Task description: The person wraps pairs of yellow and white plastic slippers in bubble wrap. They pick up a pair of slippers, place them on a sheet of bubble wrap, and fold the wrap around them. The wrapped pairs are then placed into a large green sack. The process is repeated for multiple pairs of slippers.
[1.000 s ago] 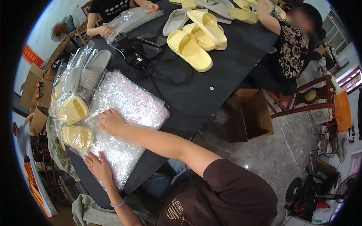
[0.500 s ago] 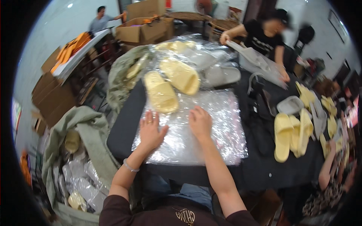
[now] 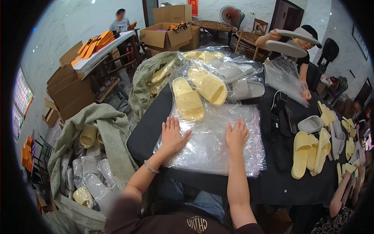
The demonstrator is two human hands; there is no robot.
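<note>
A stack of clear plastic bags (image 3: 210,156) lies on the black tabletop in front of me. My left hand (image 3: 173,136) rests flat on the left part of the stack, fingers spread. On the right part lies my right hand (image 3: 237,136), fingers stretched forward and slightly bent, with nothing seen in it. Just beyond my hands, a yellow slipper (image 3: 187,99) and a second yellow slipper (image 3: 208,85) sit in clear plastic, overlapping the stack's far edge. Grey slippers (image 3: 249,89) in clear bags lie behind them to the right.
An open green sack (image 3: 105,121) of bagged slippers stands at my left; another sack (image 3: 146,80) is beyond the table corner. Loose yellow slippers (image 3: 302,154) lie at right near a dark device (image 3: 279,109). Across the table, a co-worker holds up grey slippers (image 3: 286,48) and a bag.
My right hand has moved rightward across the bags, farther from my left hand, and its fingers have straightened. The co-worker has raised grey slippers above the bag. The view has shifted.
</note>
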